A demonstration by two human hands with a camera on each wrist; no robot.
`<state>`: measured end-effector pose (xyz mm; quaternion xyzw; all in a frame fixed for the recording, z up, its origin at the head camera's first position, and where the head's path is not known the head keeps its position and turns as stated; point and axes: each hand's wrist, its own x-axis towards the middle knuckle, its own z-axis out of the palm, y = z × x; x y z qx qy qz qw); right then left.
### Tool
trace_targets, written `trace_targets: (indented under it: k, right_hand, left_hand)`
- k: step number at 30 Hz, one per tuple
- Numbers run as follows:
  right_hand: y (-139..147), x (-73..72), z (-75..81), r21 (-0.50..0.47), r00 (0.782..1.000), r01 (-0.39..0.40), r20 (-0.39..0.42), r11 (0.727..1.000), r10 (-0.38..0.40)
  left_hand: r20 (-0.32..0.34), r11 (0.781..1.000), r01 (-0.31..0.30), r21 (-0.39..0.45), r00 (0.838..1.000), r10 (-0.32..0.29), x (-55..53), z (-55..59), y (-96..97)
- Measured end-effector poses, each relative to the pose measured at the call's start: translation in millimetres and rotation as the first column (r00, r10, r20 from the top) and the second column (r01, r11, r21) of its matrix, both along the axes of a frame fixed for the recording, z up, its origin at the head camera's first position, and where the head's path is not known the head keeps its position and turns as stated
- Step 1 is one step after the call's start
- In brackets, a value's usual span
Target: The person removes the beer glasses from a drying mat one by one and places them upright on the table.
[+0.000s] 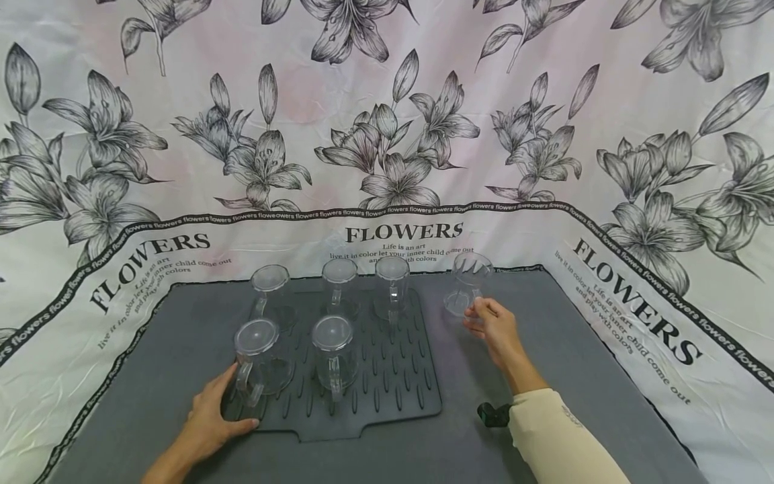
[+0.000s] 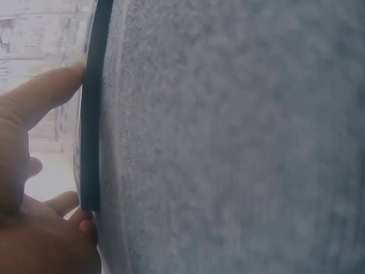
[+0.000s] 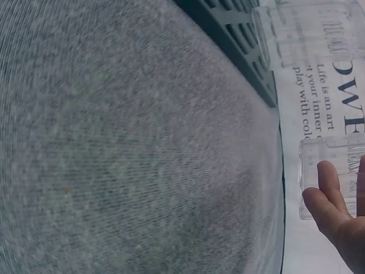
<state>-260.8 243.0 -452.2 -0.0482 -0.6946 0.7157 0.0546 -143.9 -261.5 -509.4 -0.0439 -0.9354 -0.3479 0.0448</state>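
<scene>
My right hand (image 1: 498, 333) pinches the handle of a clear glass mug (image 1: 470, 274) to the right of a dark grey drying mat (image 1: 399, 376). In the right wrist view, the fingers (image 3: 328, 211) overlap this mug, which shows just above the table edge. My left hand (image 1: 208, 417) touches the mat's front left corner, its thumb along the front edge and its other fingers by the left side. Several clear glass mugs stand upside down on the mat, bases up; the front left mug (image 1: 266, 359) is nearest my left hand, and beside it is another mug (image 1: 335, 349).
Along the mat's back stand three more mugs, including the right one (image 1: 393, 286). A small dark green object (image 1: 492, 415) shows beside my right sleeve. A white floral cloth (image 1: 387, 134) hangs behind and around the grey table (image 1: 133, 390).
</scene>
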Motion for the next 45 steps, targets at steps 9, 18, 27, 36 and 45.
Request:
trace_targets:
  k: [9,18,27,36,45]
  right_hand:
    - [0,-3.5,-8.7,-0.004,1.000,0.012,0.027,1.000,-0.012]
    - [1,-8.1,-14.5,0.005,0.999,0.020,0.042,1.000,-0.020]
    - [3,-9.6,-19.3,0.022,0.996,0.012,0.085,1.000,-0.014]
    - [4,-12.3,-19.6,0.049,0.995,0.005,0.096,0.999,-0.010]
    - [9,-7.4,-14.1,0.076,0.988,0.036,0.148,0.996,-0.047]
  left_hand:
    - [0.023,1.000,0.013,-0.009,1.000,-0.013,3.2,1.7,-1.5]
    - [0.023,1.000,0.018,-0.004,1.000,-0.018,4.1,1.1,-2.7]
    - [0.033,1.000,0.013,-0.005,0.999,-0.013,5.8,1.6,-2.0]
    - [0.064,1.000,0.006,-0.007,0.998,-0.006,5.8,2.7,-1.9]
    - [0.061,1.000,0.012,-0.002,0.998,-0.012,1.9,2.4,-0.9]
